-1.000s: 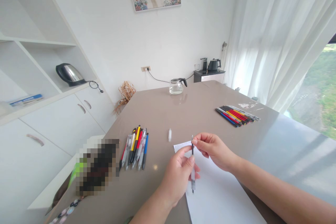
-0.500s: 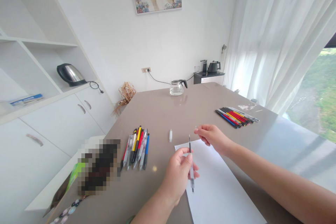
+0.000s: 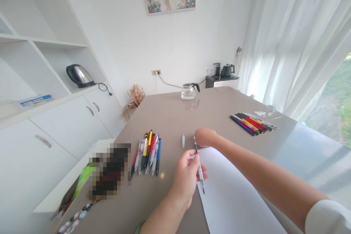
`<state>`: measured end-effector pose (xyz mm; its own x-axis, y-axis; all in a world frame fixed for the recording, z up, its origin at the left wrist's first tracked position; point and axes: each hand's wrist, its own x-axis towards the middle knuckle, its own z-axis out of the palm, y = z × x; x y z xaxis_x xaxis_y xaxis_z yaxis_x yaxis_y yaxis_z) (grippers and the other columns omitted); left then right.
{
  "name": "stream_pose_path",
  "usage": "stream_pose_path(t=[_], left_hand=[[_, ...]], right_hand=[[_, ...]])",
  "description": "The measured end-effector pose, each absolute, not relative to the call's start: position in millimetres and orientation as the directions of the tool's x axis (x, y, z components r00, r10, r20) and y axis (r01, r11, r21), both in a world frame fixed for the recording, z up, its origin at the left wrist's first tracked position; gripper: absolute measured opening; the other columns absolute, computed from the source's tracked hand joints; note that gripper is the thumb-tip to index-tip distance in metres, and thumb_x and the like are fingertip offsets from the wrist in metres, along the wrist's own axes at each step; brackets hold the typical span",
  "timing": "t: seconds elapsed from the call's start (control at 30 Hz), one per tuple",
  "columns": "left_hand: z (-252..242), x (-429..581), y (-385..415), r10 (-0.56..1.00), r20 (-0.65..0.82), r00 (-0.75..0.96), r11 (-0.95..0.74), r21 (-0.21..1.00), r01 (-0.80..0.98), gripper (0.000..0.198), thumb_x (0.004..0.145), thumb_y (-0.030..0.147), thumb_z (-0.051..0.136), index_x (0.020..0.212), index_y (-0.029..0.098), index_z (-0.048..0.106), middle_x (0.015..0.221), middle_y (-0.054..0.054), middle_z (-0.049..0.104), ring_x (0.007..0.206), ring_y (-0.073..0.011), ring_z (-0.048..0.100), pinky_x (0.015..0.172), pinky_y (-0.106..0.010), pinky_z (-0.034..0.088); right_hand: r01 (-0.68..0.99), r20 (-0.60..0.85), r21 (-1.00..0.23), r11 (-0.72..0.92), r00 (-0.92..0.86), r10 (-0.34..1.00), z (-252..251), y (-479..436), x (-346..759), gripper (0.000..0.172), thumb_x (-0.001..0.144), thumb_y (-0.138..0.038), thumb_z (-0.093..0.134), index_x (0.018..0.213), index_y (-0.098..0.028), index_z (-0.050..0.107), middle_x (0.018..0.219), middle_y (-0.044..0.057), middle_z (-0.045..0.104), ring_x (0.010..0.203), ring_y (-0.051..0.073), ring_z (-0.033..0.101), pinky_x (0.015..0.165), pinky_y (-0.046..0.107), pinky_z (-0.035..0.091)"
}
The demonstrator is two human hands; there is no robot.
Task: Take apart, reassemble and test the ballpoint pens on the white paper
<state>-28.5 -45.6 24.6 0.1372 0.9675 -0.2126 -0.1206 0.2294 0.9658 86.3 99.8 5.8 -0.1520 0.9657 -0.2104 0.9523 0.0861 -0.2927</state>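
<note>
My left hand (image 3: 187,168) is closed around a slim pen (image 3: 201,177), held tilted above the edge of the white paper (image 3: 233,190). The pen has a clear barrel, and its thin dark tip end points away from me. Just beyond that tip is my right hand (image 3: 205,138), low over the table by the paper's far edge. Its fingers are turned away and hidden, so what they hold does not show. A small whitish translucent piece (image 3: 183,141), like a pen part, lies on the table to the left of my right hand.
Several mixed pens (image 3: 148,153) lie at left on the brown table (image 3: 170,117), and another row (image 3: 253,123) lies at right near paper scraps (image 3: 264,113). A glass pot (image 3: 188,91) stands at the back. A beaded strand (image 3: 75,219) lies at the left edge.
My right hand has moved left and turned over, so its fingers, which pinched something tiny, are now hidden. The pen in my left hand leans slightly more. The view has shifted a little.
</note>
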Motion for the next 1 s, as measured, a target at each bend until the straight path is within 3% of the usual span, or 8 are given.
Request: stream_pose_path(t=[0.2, 0.3, 0.4, 0.5, 0.53, 0.6, 0.67, 1.0], left_hand=[[24, -29, -45, 0.968, -0.210, 0.140, 0.228, 0.965, -0.130, 0.037, 0.074, 0.043, 0.048, 0.101, 0.017, 0.048, 0.063, -0.001, 0.054, 0.054, -0.0136, 0.055, 0.058, -0.029, 0.044], [25, -29, -44, 0.967, -0.217, 0.130, 0.234, 0.964, -0.129, 0.038, 0.074, 0.043, 0.049, 0.101, 0.017, 0.048, 0.063, -0.001, 0.054, 0.054, -0.0136, 0.055, 0.057, -0.028, 0.044], [25, -30, -44, 0.969, -0.216, 0.121, 0.231, 0.964, -0.131, 0.036, 0.075, 0.042, 0.048, 0.101, 0.017, 0.048, 0.064, -0.001, 0.054, 0.054, -0.0135, 0.055, 0.057, -0.028, 0.043], [24, -29, -45, 0.969, -0.207, 0.133, 0.223, 0.967, -0.121, 0.036, 0.076, 0.042, 0.046, 0.102, 0.017, 0.048, 0.065, -0.001, 0.054, 0.054, -0.0134, 0.055, 0.058, -0.028, 0.043], [24, -29, -45, 0.968, -0.204, 0.144, 0.221, 0.969, -0.113, 0.036, 0.076, 0.042, 0.046, 0.102, 0.017, 0.049, 0.065, -0.002, 0.054, 0.055, -0.0135, 0.056, 0.058, -0.028, 0.043], [23, -28, -46, 0.966, -0.194, 0.174, 0.212, 0.973, -0.094, 0.037, 0.076, 0.043, 0.046, 0.102, 0.017, 0.049, 0.067, -0.002, 0.055, 0.056, -0.0138, 0.056, 0.057, -0.027, 0.042], [23, -27, -46, 0.963, -0.178, 0.201, 0.197, 0.978, -0.074, 0.037, 0.076, 0.043, 0.046, 0.101, 0.017, 0.050, 0.067, -0.002, 0.055, 0.056, -0.0139, 0.056, 0.056, -0.027, 0.041], [33, -18, -52, 0.957, -0.195, 0.214, 0.191, 0.981, 0.038, 0.031, 0.077, 0.038, 0.046, 0.097, 0.015, 0.051, 0.061, -0.001, 0.053, 0.051, -0.0123, 0.053, 0.052, -0.024, 0.037]], right_hand=[[0.933, -0.212, -0.347, 0.097, -0.179, 0.961, 9, 104, 92, 0.024, 0.070, -0.031, 0.048, 0.072, -0.012, 0.063, 0.078, 0.016, 0.061, 0.076, 0.026, 0.056, 0.061, 0.034, 0.038], [0.881, -0.186, -0.463, 0.097, -0.204, 0.961, 15, 99, 101, 0.021, 0.070, -0.029, 0.048, 0.063, -0.013, 0.060, 0.065, 0.011, 0.060, 0.062, 0.019, 0.054, 0.052, 0.028, 0.036], [0.785, -0.137, -0.610, 0.106, -0.235, 0.962, 24, 77, 113, 0.025, 0.076, -0.034, 0.041, 0.071, -0.017, 0.058, 0.061, 0.005, 0.056, 0.048, 0.011, 0.046, 0.044, 0.023, 0.033], [0.624, -0.088, -0.769, 0.140, -0.321, 0.943, 30, 43, 120, 0.030, 0.079, -0.041, 0.037, 0.077, -0.019, 0.056, 0.058, 0.000, 0.051, 0.045, 0.008, 0.040, 0.043, 0.022, 0.034], [0.472, -0.080, -0.873, 0.118, -0.380, 0.921, 31, 32, 121, 0.029, 0.076, -0.042, 0.043, 0.075, -0.017, 0.057, 0.056, -0.001, 0.048, 0.044, 0.007, 0.039, 0.042, 0.021, 0.033], [0.254, -0.077, -0.966, 0.040, -0.435, 0.897, 31, 14, 122, 0.027, 0.071, -0.042, 0.051, 0.072, -0.016, 0.057, 0.054, -0.003, 0.044, 0.044, 0.006, 0.036, 0.041, 0.020, 0.031], [0.131, -0.080, -0.991, -0.025, -0.432, 0.898, 30, 3, 121, 0.025, 0.068, -0.040, 0.056, 0.069, -0.015, 0.058, 0.055, -0.003, 0.044, 0.044, 0.006, 0.034, 0.040, 0.020, 0.029], [-0.106, -0.036, -0.992, -0.069, -0.290, 0.956, 23, -2, 122, 0.024, 0.067, -0.038, 0.059, 0.065, -0.015, 0.053, 0.053, -0.003, 0.043, 0.044, 0.005, 0.033, 0.041, 0.020, 0.026]])
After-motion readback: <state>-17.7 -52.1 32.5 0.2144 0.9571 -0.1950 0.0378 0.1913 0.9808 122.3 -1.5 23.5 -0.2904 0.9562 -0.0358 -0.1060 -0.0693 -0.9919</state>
